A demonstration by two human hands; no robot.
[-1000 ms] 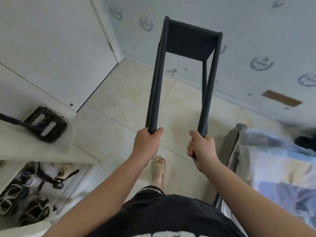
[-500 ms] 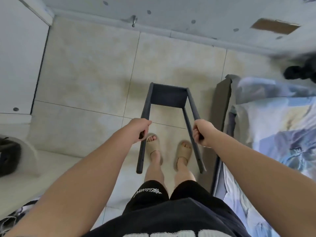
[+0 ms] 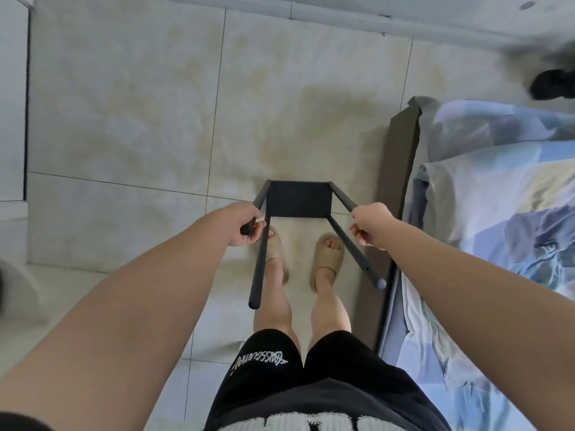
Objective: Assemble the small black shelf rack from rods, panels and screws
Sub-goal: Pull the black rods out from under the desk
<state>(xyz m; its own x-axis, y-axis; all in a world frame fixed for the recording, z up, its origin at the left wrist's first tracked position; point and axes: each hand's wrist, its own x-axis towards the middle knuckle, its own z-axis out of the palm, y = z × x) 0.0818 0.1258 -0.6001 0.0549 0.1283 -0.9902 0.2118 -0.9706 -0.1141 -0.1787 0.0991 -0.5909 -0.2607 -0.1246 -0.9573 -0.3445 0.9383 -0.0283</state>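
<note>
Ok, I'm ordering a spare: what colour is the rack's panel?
Plain black panel, no pattern, the same colour as the rods; the head view shows it best.

Beige sandals [image 3: 329, 259] stand on the tiled floor [image 3: 140, 104] beside a bed [image 3: 497, 197].

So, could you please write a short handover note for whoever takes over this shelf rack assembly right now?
Left hand: grips the far left rod.
Right hand: grips the far right rod.
Things: the panel is low over the tiled floor, in front of the feet and beside the bed; contact with the floor is unclear. The near left rod and near right rod point up, free.
Done: one panel joined to four rods.
Left: the other panels and screws, none in view.
</note>
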